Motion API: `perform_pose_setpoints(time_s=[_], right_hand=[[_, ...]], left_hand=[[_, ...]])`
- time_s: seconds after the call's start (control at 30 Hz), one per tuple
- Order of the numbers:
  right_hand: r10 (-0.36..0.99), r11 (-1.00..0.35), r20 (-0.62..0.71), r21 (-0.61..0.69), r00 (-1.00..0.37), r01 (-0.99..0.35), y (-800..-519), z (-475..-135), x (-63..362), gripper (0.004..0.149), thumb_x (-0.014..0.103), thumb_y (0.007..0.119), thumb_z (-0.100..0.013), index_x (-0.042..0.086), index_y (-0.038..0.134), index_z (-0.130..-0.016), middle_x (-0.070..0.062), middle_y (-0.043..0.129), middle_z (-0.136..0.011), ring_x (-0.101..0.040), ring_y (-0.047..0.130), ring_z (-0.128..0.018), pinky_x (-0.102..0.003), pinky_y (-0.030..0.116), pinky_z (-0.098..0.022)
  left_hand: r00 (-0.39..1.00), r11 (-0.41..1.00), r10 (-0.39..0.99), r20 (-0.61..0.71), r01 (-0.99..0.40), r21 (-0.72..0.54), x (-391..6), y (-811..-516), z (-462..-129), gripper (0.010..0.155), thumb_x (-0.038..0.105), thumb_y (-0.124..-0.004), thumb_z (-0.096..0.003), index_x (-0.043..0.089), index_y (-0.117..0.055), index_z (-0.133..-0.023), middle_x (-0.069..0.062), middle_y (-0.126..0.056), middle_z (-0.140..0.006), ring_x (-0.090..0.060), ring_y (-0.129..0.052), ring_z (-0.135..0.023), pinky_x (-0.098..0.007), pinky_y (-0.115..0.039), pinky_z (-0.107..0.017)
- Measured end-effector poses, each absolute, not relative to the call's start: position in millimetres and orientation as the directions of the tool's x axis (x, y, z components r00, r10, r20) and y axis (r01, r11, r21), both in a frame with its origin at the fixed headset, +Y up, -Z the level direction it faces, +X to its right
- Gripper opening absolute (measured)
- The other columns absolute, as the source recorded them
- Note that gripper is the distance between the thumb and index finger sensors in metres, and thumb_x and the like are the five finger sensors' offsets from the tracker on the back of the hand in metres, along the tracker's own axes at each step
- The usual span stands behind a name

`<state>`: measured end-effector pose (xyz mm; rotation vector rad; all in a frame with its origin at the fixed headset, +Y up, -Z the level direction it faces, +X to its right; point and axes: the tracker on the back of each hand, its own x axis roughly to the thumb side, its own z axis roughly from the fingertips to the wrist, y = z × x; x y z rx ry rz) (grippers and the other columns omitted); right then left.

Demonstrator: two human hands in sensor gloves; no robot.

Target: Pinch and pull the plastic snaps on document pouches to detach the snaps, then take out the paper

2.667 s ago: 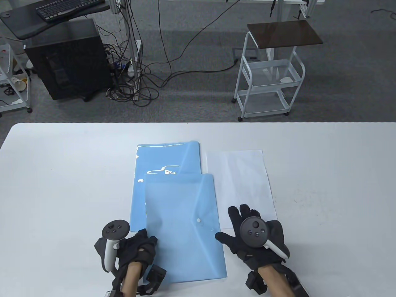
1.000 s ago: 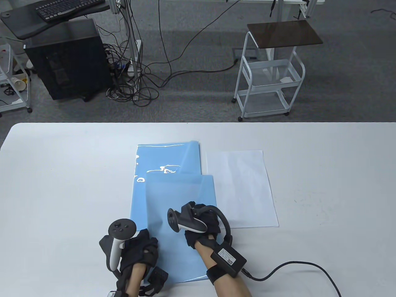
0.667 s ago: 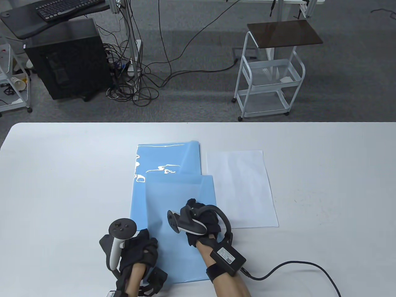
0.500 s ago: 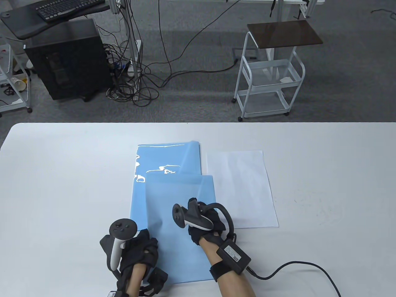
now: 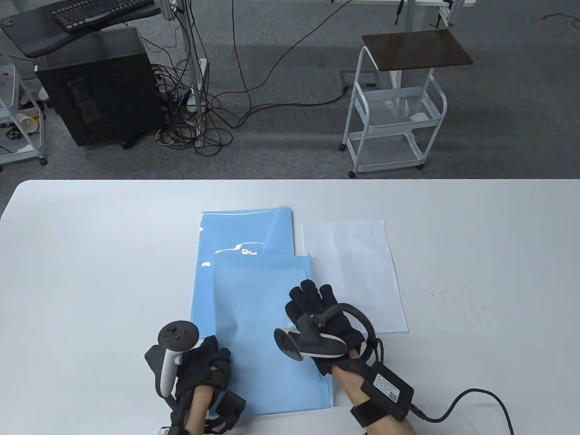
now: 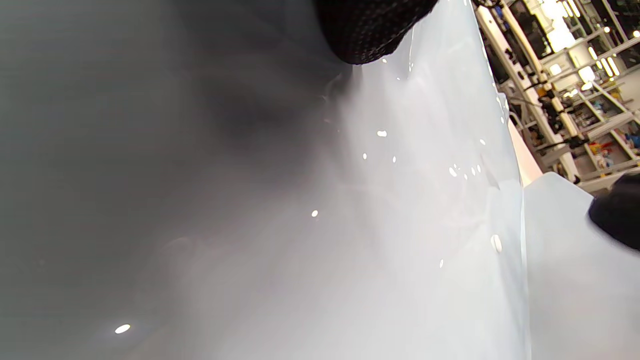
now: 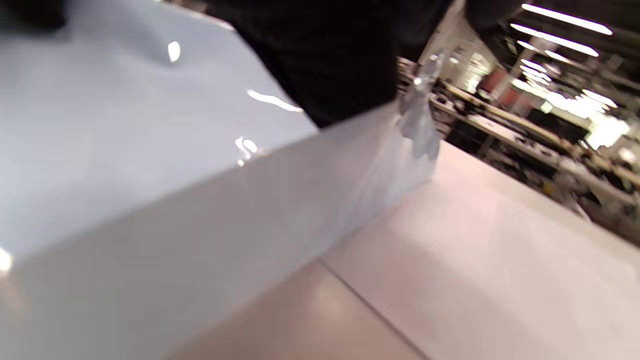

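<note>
Right now my right hand [image 5: 324, 317] sits at the lower centre-right of the table view, on the right edge of the near pouch [image 5: 263, 326], fingers spread fairly straight and pointing up the frame. The right wrist view suggests the flap side is lifted a little off the table [image 5: 90, 253], with my dark glove behind the raised edge, but it is blurred and I cannot tell whether I have a pinch on the flap or only rest against it. My left hand [image 5: 204, 367] is at the lower left, fingers curled down on the pouch's near left corner, pinning it.

To do this step well, I judge I should keep that left corner pressed flat, hold the flap close to the snap, not at a far corner, and peel away to the right so the thin plastic does not buckle or drag the whole pouch along.

The near pouch lies with its long axis running up and down the frame, opening side to the right. It overlaps a second blue pouch [image 5: 240, 235] behind it. A loose white sheet [image 5: 358, 267] lies just right of both, aligned the same way.
</note>
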<state>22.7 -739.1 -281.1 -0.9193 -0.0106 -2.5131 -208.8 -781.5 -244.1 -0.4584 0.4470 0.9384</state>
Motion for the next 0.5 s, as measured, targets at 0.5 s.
perform_pose_setpoints(time_s=[0.5], right_hand=[[0.115, -0.975, 0.361, 0.22, -0.925, -0.035, -721, -276, 68, 0.055, 0.019, 0.084, -0.052, 0.008, 0.068, -0.104, -0.027, 0.08, -0.104, -0.05, 0.089, -0.083, -0.06, 0.086, -0.052]], left_hand=[[0.508, 0.505, 0.661, -0.552, -0.846, -0.173, -209, -782, -243, 0.048, 0.024, -0.072, -0.0558, 0.008, -0.062, -0.101, -0.002, -0.093, -0.086, -0.024, -0.108, -0.057, -0.039, -0.093, -0.041]])
